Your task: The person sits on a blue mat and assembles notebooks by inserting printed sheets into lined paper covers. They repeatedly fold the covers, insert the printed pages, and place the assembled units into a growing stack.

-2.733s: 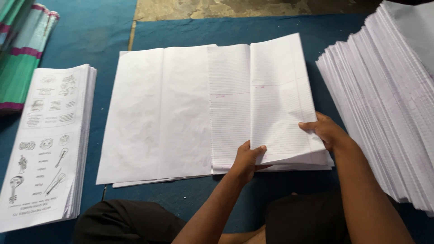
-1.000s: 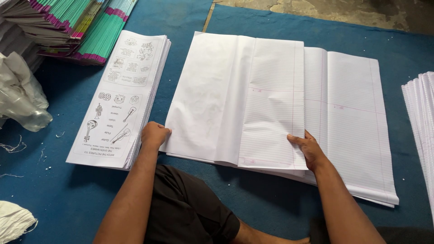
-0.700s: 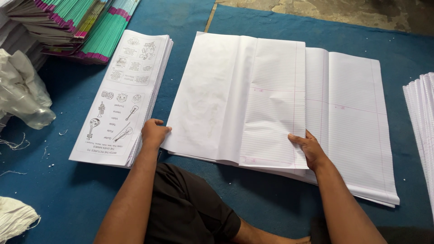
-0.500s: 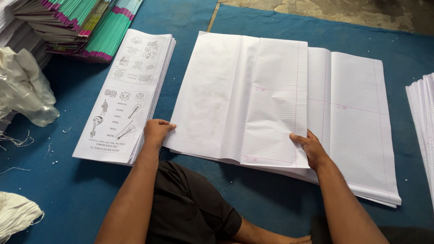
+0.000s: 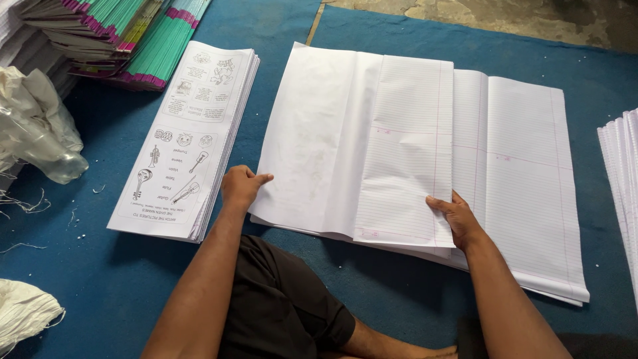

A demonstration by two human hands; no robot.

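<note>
Seated on blue floor mat (image 5: 100, 279), dark shorts (image 5: 279, 312) at near edge between both forearms. Left hand (image 5: 240, 188) placed at near left corner of folded white sheet (image 5: 319, 139), fingers loosely curled, thumb extended right onto the paper; whether anything was pinched underneath could not be told. Right hand (image 5: 457, 219) closed on near right edge of ruled sheet (image 5: 405, 153), thumb on top, fingers underneath, edge lifted slightly off stack of ruled paper (image 5: 518, 186) below. Folded white sheet and ruled sheet positioned overlapping at centre of scene, on top of that stack, which extended further right. Stack of printed sheets (image 5: 183, 143) with small instrument drawings located just left of left hand, near but not touching it, angled away toward far left. Crumpled white cloth (image 5: 23, 312) at near left corner; clear plastic wrapping (image 5: 36, 133) at left edge. Second pile of white paper (image 5: 621, 166) cut off at right edge. Stacked booklets (image 5: 126, 33) with green and pink edges at far left. Bare rough floor (image 5: 478, 16) beyond mat at far edge.
</note>
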